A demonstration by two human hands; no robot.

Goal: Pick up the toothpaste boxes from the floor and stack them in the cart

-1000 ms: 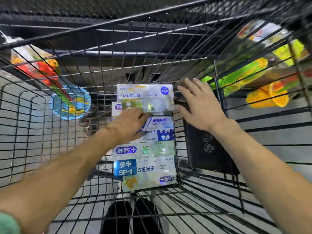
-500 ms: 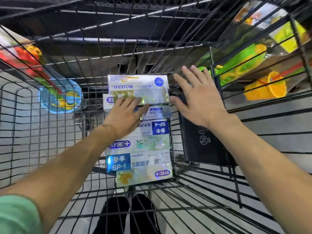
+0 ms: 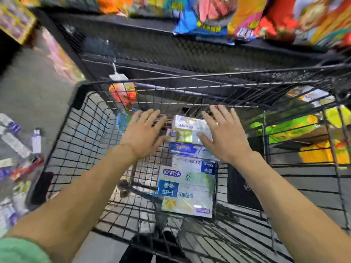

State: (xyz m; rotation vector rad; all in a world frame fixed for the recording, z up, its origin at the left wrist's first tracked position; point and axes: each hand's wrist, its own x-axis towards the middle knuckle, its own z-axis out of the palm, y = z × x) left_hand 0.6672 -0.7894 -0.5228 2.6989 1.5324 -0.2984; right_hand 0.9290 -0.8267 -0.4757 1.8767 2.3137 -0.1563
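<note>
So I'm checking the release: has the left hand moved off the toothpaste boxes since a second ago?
Yes. The left hand has slid left off the stacked toothpaste boxes and now hovers open beside them.

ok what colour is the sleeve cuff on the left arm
Green, a fuzzy knit sleeve cuff, seen at the lower left corner of the head view.
</note>
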